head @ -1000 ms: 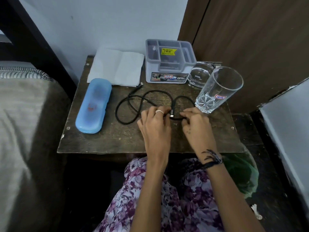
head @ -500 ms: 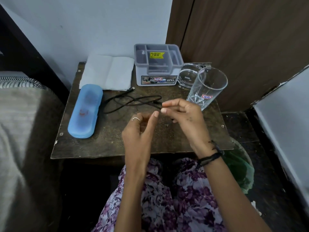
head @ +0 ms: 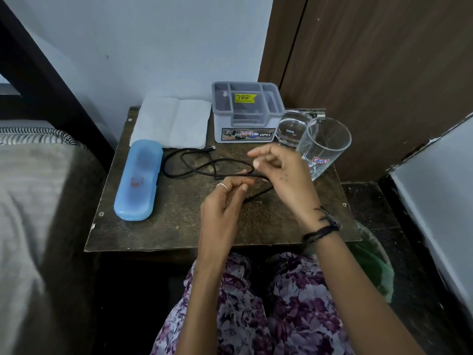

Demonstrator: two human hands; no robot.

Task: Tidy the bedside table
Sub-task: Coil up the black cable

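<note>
Head view: both hands, left hand (head: 225,198) and right hand (head: 279,172), pinch the black cable (head: 194,170), whose slack loops trail toward the table's (head: 179,231) left edge.

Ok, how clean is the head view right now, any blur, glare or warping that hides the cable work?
Head view: the right hand has motion-smeared fingertips, the left hand is sharper; the black cable reads clearly against the table; the tall glass shows soft reflections only, no harsh glare; wide-angle warping bends the wardrobe and bed edges; light is dim and even, legs in shadow.
</note>
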